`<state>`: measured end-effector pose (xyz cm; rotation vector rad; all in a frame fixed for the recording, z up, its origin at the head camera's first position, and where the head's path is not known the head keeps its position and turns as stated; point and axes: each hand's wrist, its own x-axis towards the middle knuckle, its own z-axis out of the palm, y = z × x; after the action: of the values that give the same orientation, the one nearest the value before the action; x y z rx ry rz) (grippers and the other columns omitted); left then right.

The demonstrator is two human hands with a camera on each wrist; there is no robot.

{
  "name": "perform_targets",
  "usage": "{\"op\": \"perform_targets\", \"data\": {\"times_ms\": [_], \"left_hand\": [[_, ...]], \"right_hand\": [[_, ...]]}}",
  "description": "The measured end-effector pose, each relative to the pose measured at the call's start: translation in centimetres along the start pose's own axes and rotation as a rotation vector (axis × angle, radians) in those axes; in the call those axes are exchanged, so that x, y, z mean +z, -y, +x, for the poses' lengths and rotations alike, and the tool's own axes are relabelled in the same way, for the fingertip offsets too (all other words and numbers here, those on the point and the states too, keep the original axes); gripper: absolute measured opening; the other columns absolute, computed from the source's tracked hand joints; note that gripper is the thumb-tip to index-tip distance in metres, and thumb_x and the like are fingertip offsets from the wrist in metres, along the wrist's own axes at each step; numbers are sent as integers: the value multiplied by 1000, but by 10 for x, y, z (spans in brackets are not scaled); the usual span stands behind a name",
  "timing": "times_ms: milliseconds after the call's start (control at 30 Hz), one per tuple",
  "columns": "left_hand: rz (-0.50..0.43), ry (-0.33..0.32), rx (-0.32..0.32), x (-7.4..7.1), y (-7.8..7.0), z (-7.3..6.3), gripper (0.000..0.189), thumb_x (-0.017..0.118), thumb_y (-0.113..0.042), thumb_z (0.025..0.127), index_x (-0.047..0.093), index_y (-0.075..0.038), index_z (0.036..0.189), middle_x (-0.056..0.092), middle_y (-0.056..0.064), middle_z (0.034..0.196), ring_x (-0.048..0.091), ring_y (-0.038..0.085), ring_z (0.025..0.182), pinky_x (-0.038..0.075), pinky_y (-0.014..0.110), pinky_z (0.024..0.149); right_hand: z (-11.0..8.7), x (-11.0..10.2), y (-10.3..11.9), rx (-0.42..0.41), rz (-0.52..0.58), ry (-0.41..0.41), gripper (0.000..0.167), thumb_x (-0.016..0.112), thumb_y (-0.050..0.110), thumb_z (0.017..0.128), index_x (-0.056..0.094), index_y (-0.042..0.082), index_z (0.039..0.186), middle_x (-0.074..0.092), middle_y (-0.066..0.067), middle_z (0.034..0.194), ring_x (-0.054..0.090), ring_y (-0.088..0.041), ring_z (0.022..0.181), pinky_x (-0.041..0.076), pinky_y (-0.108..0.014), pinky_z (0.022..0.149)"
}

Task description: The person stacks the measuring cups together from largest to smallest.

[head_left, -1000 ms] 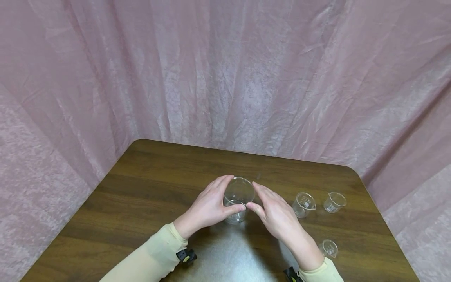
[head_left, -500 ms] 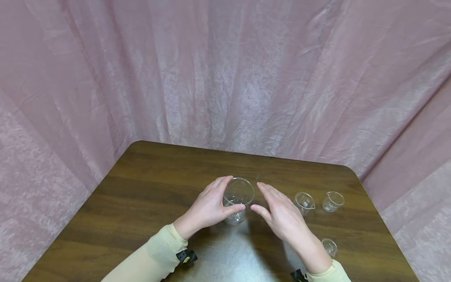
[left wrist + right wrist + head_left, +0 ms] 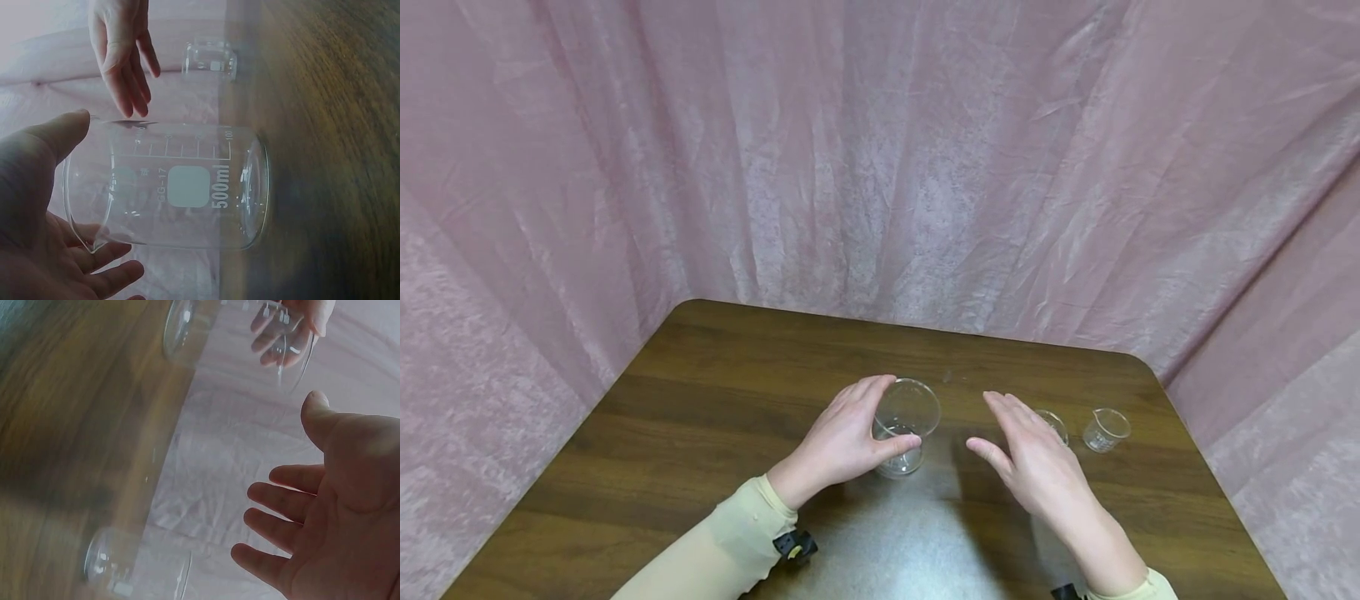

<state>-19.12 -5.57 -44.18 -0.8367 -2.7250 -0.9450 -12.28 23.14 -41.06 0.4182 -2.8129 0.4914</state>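
Observation:
A large clear glass beaker [image 3: 912,406], printed 500ml in the left wrist view, stands upright on the wooden table. My left hand [image 3: 848,435] holds it near the rim, thumb on the near side and fingers round the far side by the spout. To its right, my right hand [image 3: 1039,460] hovers with fingers extended and thumb spread, holding nothing. A smaller beaker [image 3: 1056,423] is partly hidden behind that hand; it also shows in the right wrist view, low on the left. Farther right stands another small beaker [image 3: 1106,431] with white markings.
The brown wooden table [image 3: 737,358] has rounded far corners. Pink velvety curtain [image 3: 880,167] hangs close behind its far edge and along both sides. A bright glare lies on the tabletop between the forearms.
My right hand has let go of the large beaker's side and moved right, now covering part of a smaller beaker. A third small beaker has become hidden by the right arm. My left hand stays put.

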Motion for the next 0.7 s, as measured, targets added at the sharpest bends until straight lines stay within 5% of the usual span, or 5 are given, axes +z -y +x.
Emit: {"op": "perform_targets", "data": {"times_ms": [700], "left_hand": [[25, -16, 39, 1, 2, 2, 89, 84, -60, 92, 55, -5, 156, 61, 13, 154, 55, 34, 145, 39, 51, 125]], "right_hand": [[-9, -19, -34, 198, -11, 59, 83, 71, 54, 106, 46, 2, 165, 48, -26, 166, 41, -49, 154, 39, -74, 117]]}}
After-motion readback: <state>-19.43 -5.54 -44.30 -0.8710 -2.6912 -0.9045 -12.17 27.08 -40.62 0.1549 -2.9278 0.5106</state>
